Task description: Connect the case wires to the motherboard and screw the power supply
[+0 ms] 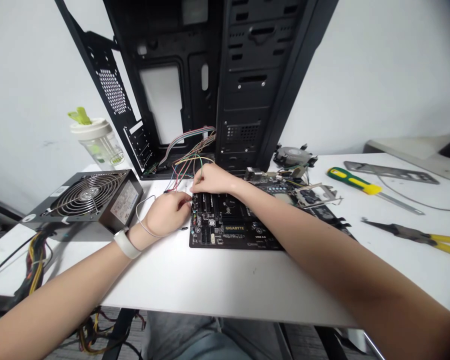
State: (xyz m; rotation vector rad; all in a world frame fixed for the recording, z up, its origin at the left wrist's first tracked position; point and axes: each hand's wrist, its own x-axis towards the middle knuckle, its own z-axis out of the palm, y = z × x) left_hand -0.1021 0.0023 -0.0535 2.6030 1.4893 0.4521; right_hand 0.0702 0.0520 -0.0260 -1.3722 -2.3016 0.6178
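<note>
A black Gigabyte motherboard [234, 235] lies flat on the white table, in front of an open black computer case [247, 100]. My left hand [168, 212] is closed at the board's left edge, its fingertips by the connectors there; what they pinch is too small to make out. Above the same edge, my right hand [213, 179] reaches over the board with fingers pinched together among thin coloured wires [187, 150] that come out of the case. Whether it grips one of these wires is hidden by the fingers. A thin grey wire loops over my left wrist.
At the left sits a power supply [93, 200] with bundled cables [33, 260] hanging over the edge. Behind it stands a drinking bottle [99, 142]. To the right lie a screwdriver [371, 189], pliers [408, 232], a metal plate [392, 171] and a cooler fan [295, 155].
</note>
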